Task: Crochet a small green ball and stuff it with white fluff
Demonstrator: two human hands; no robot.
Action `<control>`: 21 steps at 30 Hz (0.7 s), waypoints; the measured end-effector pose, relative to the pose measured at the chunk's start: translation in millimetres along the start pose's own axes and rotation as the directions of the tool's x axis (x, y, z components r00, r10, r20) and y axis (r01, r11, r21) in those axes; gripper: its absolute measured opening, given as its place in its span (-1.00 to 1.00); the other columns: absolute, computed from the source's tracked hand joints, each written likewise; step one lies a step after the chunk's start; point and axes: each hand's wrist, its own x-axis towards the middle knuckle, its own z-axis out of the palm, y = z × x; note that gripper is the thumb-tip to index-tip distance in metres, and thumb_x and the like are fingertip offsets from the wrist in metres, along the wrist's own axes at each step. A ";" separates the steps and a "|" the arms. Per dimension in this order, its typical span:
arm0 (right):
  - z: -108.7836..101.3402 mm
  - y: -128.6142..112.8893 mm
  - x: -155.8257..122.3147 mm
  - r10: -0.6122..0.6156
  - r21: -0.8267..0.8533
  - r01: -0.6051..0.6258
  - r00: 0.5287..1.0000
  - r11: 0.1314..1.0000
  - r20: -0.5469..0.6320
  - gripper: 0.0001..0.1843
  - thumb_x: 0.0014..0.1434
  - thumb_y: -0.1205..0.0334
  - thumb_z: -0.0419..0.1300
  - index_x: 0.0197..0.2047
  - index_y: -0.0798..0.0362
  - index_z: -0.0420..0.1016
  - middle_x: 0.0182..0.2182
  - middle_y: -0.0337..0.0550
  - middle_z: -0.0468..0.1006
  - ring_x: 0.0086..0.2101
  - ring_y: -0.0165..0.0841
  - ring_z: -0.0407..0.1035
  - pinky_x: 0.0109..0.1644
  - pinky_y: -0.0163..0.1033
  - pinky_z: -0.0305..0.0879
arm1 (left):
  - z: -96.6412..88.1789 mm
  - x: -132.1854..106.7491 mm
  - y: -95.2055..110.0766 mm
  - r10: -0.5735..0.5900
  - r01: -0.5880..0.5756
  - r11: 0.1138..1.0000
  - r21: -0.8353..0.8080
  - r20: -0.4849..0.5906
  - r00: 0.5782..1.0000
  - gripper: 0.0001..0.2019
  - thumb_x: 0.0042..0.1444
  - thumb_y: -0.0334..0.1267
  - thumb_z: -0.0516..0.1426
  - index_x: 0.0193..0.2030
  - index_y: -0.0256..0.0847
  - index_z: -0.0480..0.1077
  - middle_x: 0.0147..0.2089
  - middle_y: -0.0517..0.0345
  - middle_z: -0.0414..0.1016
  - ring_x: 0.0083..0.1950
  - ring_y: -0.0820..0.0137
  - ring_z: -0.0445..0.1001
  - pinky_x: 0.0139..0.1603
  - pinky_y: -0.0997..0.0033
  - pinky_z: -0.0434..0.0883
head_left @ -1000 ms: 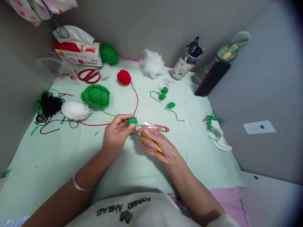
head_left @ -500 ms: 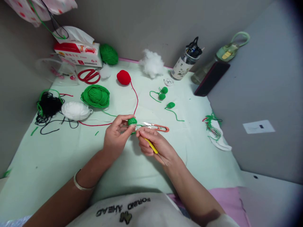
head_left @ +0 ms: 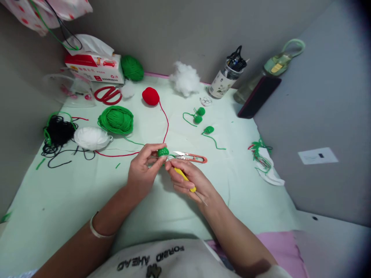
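My left hand point(head_left: 143, 170) pinches a small green crochet piece point(head_left: 162, 152) between thumb and fingers, just above the pale green mat point(head_left: 72, 200). My right hand point(head_left: 189, 179) is closed on a crochet hook point(head_left: 185, 178) with a yellow handle, and the metal tip meets the green piece. A green strand runs from the piece back to the large green yarn ball point(head_left: 116, 119). Orange thread snips point(head_left: 191, 156) lie on the mat right behind my hands.
Red yarn ball point(head_left: 150, 96), white yarn point(head_left: 91, 138), black yarn tangle point(head_left: 58, 130), red scissors point(head_left: 108, 95), tissue box point(head_left: 94, 68), stuffing point(head_left: 185, 79), a jar of tools point(head_left: 226, 79), a phone point(head_left: 257, 96), three small green crochet balls point(head_left: 203, 119) and yarn scraps point(head_left: 261, 156) surround the work area.
My hands and the green piece have barely shifted, and the hook has turned a little in my right hand. The view dipped slightly.
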 end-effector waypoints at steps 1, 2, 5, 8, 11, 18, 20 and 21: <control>-0.5 0.0 0.7 -0.006 0.009 0.006 1.000 1.000 0.000 -0.83 0.27 0.24 0.18 -0.31 0.14 0.53 -0.73 -0.48 0.27 -0.78 -0.64 -0.27 -0.75 -0.49 -0.19 | 0.0 0.0 0.1 0.000 0.000 1.000 -0.001 0.005 1.000 -0.75 0.11 -0.29 0.32 -0.04 -0.17 0.57 -0.09 0.06 0.58 -0.14 0.36 0.57 -0.09 0.39 0.56; -0.7 -0.1 1.1 -0.016 0.014 0.016 1.000 1.000 0.000 -0.83 0.26 0.24 0.19 -0.32 0.14 0.53 -0.75 -0.49 0.25 -0.78 -0.64 -0.26 -0.76 -0.48 -0.18 | 0.1 0.1 0.1 -0.001 0.001 1.000 -0.001 0.010 1.000 -0.76 0.12 -0.28 0.32 -0.04 -0.16 0.58 -0.10 0.06 0.58 -0.14 0.35 0.56 -0.10 0.38 0.56; -0.1 -1.3 1.6 -0.048 0.014 0.048 0.999 0.999 -0.002 -0.84 0.24 0.25 0.20 -0.34 0.14 0.52 -0.77 -0.50 0.21 -0.79 -0.63 -0.22 -0.75 -0.49 -0.16 | 0.4 0.5 -0.8 -0.006 0.006 1.000 0.002 0.017 1.000 -0.76 0.14 -0.24 0.31 -0.04 -0.15 0.58 -0.16 0.09 0.57 -0.19 0.36 0.54 -0.13 0.38 0.53; 1.5 -2.5 1.8 -0.068 0.009 0.068 0.998 0.998 -0.010 -0.84 0.24 0.24 0.20 -0.35 0.12 0.50 -0.77 -0.51 0.19 -0.78 -0.62 -0.20 -0.73 -0.47 -0.16 | 0.8 0.5 -1.6 -0.019 0.019 1.000 0.005 0.019 1.000 -0.74 0.16 -0.22 0.30 -0.01 -0.14 0.57 -0.24 0.14 0.55 -0.24 0.38 0.50 -0.16 0.39 0.49; 5.2 -0.4 1.1 -0.098 -0.075 0.095 0.995 0.993 -0.035 -0.81 0.26 0.19 0.17 -0.34 0.10 0.47 -0.78 -0.52 0.17 -0.78 -0.60 -0.19 -0.71 -0.43 -0.17 | 1.8 -0.5 -0.6 -0.042 0.042 0.999 -0.003 0.049 0.998 -0.73 0.20 -0.19 0.27 0.03 -0.16 0.55 -0.35 0.18 0.54 -0.29 0.38 0.50 -0.16 0.38 0.47; 16.1 14.3 -10.4 -0.415 -0.677 0.247 0.905 0.694 -0.095 -0.72 0.40 0.11 0.03 -0.32 0.02 0.39 -0.68 -0.42 0.26 -0.63 -0.48 0.06 -0.50 -0.34 0.00 | 4.6 0.9 6.6 -0.093 0.100 0.994 -0.051 0.124 0.988 -0.79 0.18 -0.21 0.24 -0.07 -0.20 0.53 -0.33 0.14 0.57 -0.28 0.35 0.55 -0.19 0.39 0.48; 16.0 16.0 -13.7 -0.466 -0.813 0.237 0.884 0.531 -0.047 -0.71 0.43 0.12 -0.01 -0.33 -0.01 0.34 -0.64 -0.39 0.27 -0.58 -0.44 0.10 -0.42 -0.30 0.02 | 4.2 2.9 8.1 -0.102 0.113 0.991 -0.071 0.147 0.984 -0.81 0.16 -0.22 0.24 -0.12 -0.21 0.53 -0.36 0.15 0.56 -0.33 0.36 0.53 -0.24 0.39 0.48; 15.7 16.4 -15.0 -0.473 -0.859 0.223 0.881 0.461 -0.025 -0.70 0.44 0.13 -0.03 -0.34 -0.03 0.30 -0.63 -0.37 0.26 -0.57 -0.43 0.10 -0.40 -0.27 0.00 | 3.8 3.8 8.7 -0.104 0.118 0.990 -0.081 0.157 0.982 -0.82 0.15 -0.21 0.24 -0.14 -0.21 0.52 -0.38 0.16 0.55 -0.35 0.36 0.52 -0.26 0.39 0.48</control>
